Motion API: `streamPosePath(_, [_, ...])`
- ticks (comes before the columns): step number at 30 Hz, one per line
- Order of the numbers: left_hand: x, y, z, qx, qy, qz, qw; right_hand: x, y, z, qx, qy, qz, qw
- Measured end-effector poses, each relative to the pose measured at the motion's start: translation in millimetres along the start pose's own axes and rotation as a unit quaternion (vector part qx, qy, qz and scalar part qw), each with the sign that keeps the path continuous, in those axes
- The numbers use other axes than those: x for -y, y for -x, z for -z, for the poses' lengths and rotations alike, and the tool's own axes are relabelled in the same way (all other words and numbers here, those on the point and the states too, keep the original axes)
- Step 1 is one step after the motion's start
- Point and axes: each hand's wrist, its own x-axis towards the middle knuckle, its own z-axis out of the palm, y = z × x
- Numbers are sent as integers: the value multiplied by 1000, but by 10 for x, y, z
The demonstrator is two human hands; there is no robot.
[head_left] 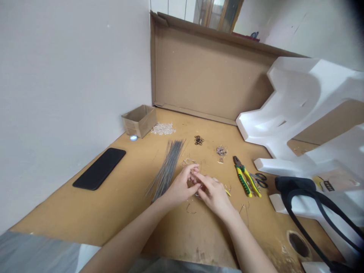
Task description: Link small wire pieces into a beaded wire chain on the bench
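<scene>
Over the middle of the table, my left hand (pixel 183 184) and my right hand (pixel 215 194) meet with their fingertips together. The fingers of both are closed in a pinch; what lies between them is too small and too covered to name. Close by my left hand lies a bundle of thin grey wires (pixel 168 167), partly behind my forearm. Bent bits of wire (pixel 191 209) are scattered under and around both hands. A yellow-handled tool (pixel 228 192) pokes out from behind my right hand, mostly hidden.
Pliers (pixel 243 177) and scissors (pixel 261 179) lie at right, beside white foam packing (pixel 295 94) and a black strap (pixel 290 201). Farther back are black rings (pixel 199 140), a wire tangle (pixel 222 151), clear small pieces (pixel 163 129) and a cardboard box (pixel 139 123). A black phone (pixel 99 168) lies left.
</scene>
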Motion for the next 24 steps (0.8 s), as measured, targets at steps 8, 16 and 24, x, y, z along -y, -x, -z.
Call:
streamPosePath(8, [-36,-5,63,5,-76,-95,993,6,-4,-1,-27,-23,-56,998])
streamPosePath(16, [-40,-56,87,-94,70,7,993,-151,-19,-15,-174,-304,-208,913])
streamPosePath(24, [-20,-64,-41,-54,331,135,932,-159,-56,-17,-190,-473,-213,833])
